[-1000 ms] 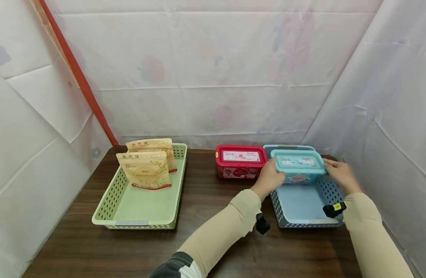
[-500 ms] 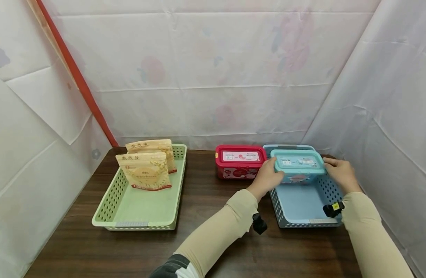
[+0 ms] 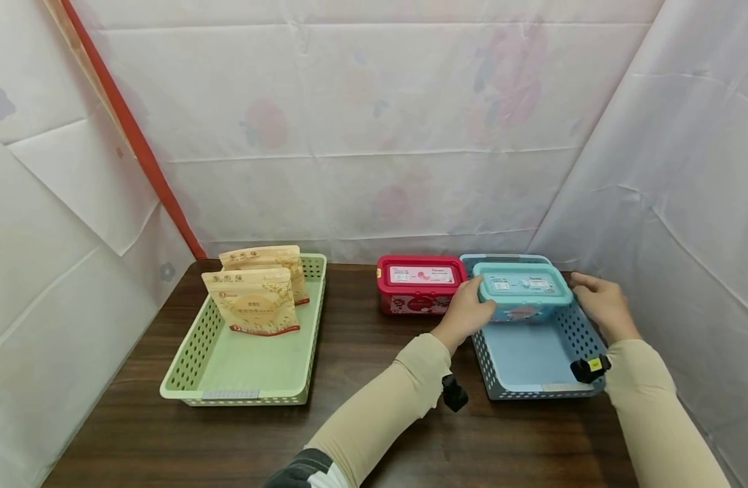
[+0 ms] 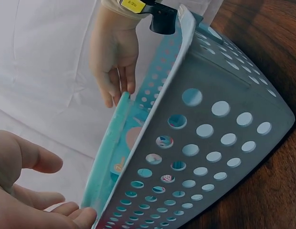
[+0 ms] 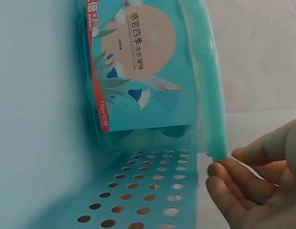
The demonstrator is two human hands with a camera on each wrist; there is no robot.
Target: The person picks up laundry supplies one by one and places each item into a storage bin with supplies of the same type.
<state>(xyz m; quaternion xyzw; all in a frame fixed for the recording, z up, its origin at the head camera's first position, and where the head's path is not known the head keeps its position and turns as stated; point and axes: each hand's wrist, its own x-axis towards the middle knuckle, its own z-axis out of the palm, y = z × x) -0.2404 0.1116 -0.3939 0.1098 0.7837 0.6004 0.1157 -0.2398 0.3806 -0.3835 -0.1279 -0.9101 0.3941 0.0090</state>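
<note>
A turquoise tub of laundry capsules (image 3: 523, 288) with a lid stands in the back part of the blue basket (image 3: 526, 352). My left hand (image 3: 468, 313) is at the left end of its lid. In the left wrist view, the fingertips of that left hand (image 4: 33, 191) touch the lid's end while the thumb stands apart. At the opposite end is my right hand (image 3: 604, 308). In the right wrist view, the fingertips of this right hand (image 5: 257, 176) are at the lid's corner, and they hold nothing. The tub's base is partly hidden by the basket's perforated wall.
Left of the blue basket, close against it, a red lidded tub (image 3: 421, 285) stands on the dark wooden table (image 3: 374, 434). A green basket (image 3: 258, 369) at the left bears a front pouch (image 3: 254, 301) and a rear pouch (image 3: 302, 271). White cloth (image 3: 349, 135) hangs behind.
My right hand has shifted slightly to the right, away from the tub's end. The left hand stays at the left end. The turquoise tub stays in the basket.
</note>
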